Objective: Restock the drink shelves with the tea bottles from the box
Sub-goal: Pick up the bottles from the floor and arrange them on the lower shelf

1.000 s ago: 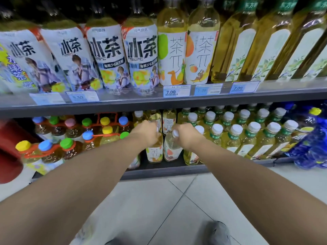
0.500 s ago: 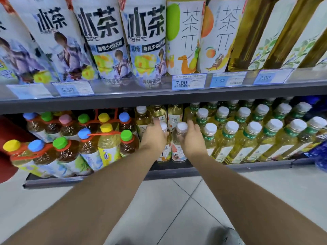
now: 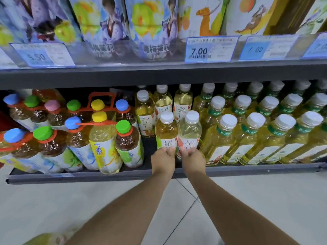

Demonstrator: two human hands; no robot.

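Two white-capped tea bottles stand side by side at the front of the bottom shelf (image 3: 247, 171). My left hand (image 3: 162, 160) grips the lower part of the darker yellow tea bottle (image 3: 166, 131). My right hand (image 3: 192, 160) grips the lower part of the paler tea bottle (image 3: 190, 133). Both bottles are upright on the shelf, and my fingers wrap round their labels from the front. Three more bottles of the same tea (image 3: 183, 101) stand in the rows behind them. The box is out of sight.
Left of my hands stand large bottles with coloured caps (image 3: 104, 144) tied by orange carriers. To the right are rows of yellow-green bottles with white caps (image 3: 251, 137). The upper shelf (image 3: 159, 75) overhangs, carrying price tags (image 3: 210, 49) and big bottles. Grey tiled floor (image 3: 70, 200) lies below.
My hands slid from the bottle caps down to the lower labels. The two bottles now stand at the shelf front. The camera has come closer to the lower shelf.
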